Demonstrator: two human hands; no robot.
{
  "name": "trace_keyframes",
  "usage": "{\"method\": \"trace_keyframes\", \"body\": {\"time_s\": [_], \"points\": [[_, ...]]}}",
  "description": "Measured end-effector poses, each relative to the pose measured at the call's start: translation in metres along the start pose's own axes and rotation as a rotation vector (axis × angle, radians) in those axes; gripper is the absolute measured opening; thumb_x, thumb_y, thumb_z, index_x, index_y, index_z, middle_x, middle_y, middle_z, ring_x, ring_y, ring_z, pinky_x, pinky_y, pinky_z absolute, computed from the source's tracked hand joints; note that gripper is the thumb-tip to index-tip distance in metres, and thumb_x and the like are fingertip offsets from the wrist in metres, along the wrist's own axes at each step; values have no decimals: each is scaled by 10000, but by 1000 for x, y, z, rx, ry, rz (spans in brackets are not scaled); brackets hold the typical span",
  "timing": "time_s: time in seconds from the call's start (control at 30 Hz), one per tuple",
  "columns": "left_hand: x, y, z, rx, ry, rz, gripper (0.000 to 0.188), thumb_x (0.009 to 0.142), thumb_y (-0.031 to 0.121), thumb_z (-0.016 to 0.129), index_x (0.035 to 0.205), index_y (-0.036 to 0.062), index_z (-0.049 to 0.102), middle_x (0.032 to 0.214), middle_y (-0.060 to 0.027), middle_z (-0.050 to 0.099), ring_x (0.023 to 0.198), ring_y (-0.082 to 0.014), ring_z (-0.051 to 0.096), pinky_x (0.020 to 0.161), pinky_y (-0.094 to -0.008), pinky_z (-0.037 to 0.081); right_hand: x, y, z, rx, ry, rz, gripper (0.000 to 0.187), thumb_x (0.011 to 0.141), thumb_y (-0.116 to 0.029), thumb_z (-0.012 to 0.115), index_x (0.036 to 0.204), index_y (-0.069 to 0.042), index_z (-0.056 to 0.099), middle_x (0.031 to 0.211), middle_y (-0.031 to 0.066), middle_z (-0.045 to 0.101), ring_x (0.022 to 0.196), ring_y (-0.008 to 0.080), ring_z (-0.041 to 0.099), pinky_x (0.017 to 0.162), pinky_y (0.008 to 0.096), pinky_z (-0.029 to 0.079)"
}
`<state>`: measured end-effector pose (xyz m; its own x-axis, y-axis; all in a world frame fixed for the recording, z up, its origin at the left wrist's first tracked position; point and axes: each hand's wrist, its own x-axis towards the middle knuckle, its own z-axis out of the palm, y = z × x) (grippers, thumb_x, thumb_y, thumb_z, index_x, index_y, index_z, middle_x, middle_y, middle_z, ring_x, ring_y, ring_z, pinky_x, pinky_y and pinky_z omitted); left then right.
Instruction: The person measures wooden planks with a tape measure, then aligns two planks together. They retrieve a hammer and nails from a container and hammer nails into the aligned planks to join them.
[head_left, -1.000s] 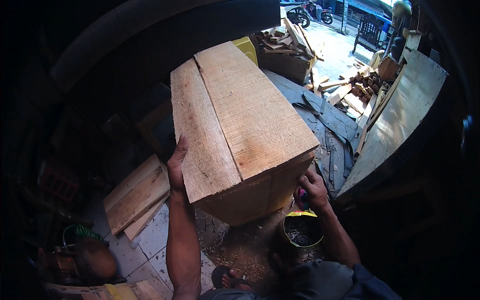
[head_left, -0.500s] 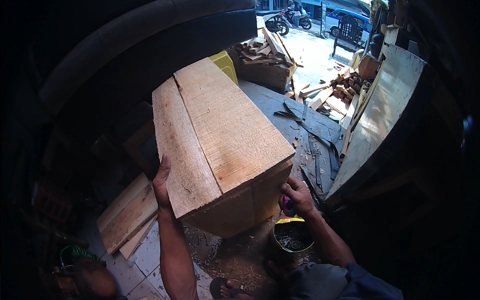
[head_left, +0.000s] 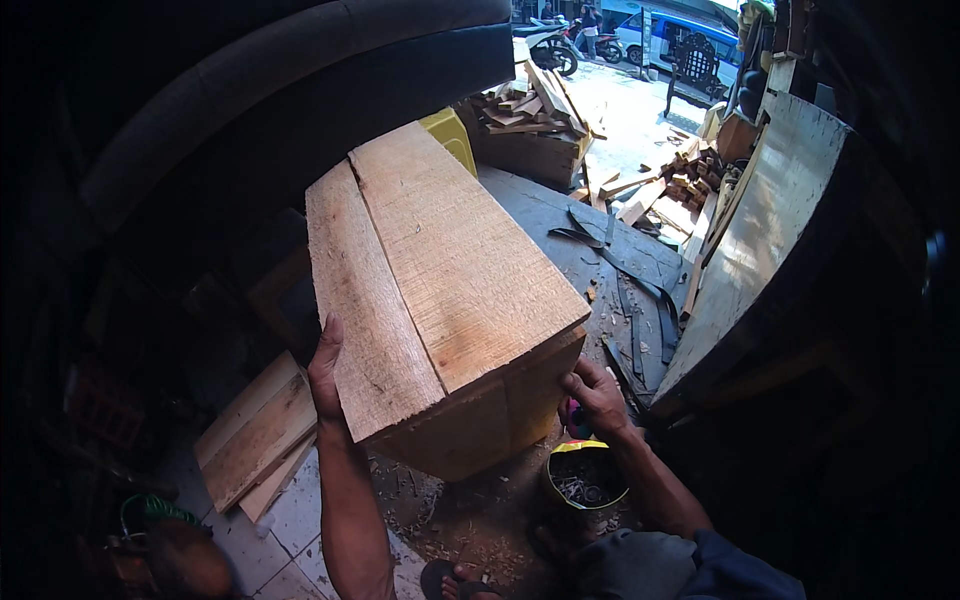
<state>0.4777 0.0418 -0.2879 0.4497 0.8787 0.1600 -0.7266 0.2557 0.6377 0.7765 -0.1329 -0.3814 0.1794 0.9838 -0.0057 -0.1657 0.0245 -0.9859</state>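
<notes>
Rough-sawn wooden box (head_left: 475, 425), two-board top (head_left: 475, 260); left hand (head_left: 325, 375) grasps its left edge; right hand (head_left: 602, 402) curled by right corner, grip unclear.

Your left hand (head_left: 327, 370) holds the left edge of a wooden box (head_left: 460, 270), topped by two rough planks. Your right hand (head_left: 603, 402) is at its near right corner, a partly hidden pink object (head_left: 577, 418) at the fingers, above a yellow-rimmed bucket (head_left: 580, 446).
</notes>
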Motion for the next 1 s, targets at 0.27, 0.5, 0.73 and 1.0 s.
{"method": "trace_keyframes", "body": {"time_s": [0.27, 0.5, 0.73, 1.0], "points": [[-43, 21, 57, 1099, 525, 686, 404, 1089, 329, 473, 1289, -9, 567, 1031, -88, 630, 965, -147, 591, 869, -272, 467, -56, -84, 11, 30, 248, -276, 742, 983, -651, 503, 1392, -45, 378, 1170, 121, 472, 595, 142, 620, 496, 243, 489], [-123, -2, 174, 1449, -552, 263, 489, 887, 397, 790, 1162, 20, 645, 964, -134, 628, 879, -212, 665, 710, -346, 547, -71, -126, 80, -226, -157, -409, 876, 965, -686, 465, 1484, -13, 253, 1219, 134, 373, 650, 106, 572, 559, 249, 452], [-118, -43, 175, 1129, -387, 134, 420, 829, 292, 852, 1106, 26, 683, 1019, -110, 617, 896, -224, 669, 751, -362, 563, -83, -122, 72, -90, -134, -406, 832, 991, -626, 491, 1496, -40, 183, 1237, 136, 361, 672, 111, 591, 563, 241, 479], [-113, -30, 163, 1021, -595, -155, 302, 942, 274, 753, 884, 34, 579, 921, -54, 574, 775, -117, 591, 663, -275, 491, -83, -125, 54, -406, -137, -359, 887, 966, -772, 299, 1365, -14, 529, 1048, 137, 520, 748, 174, 562, 710, 359, 491]]}}
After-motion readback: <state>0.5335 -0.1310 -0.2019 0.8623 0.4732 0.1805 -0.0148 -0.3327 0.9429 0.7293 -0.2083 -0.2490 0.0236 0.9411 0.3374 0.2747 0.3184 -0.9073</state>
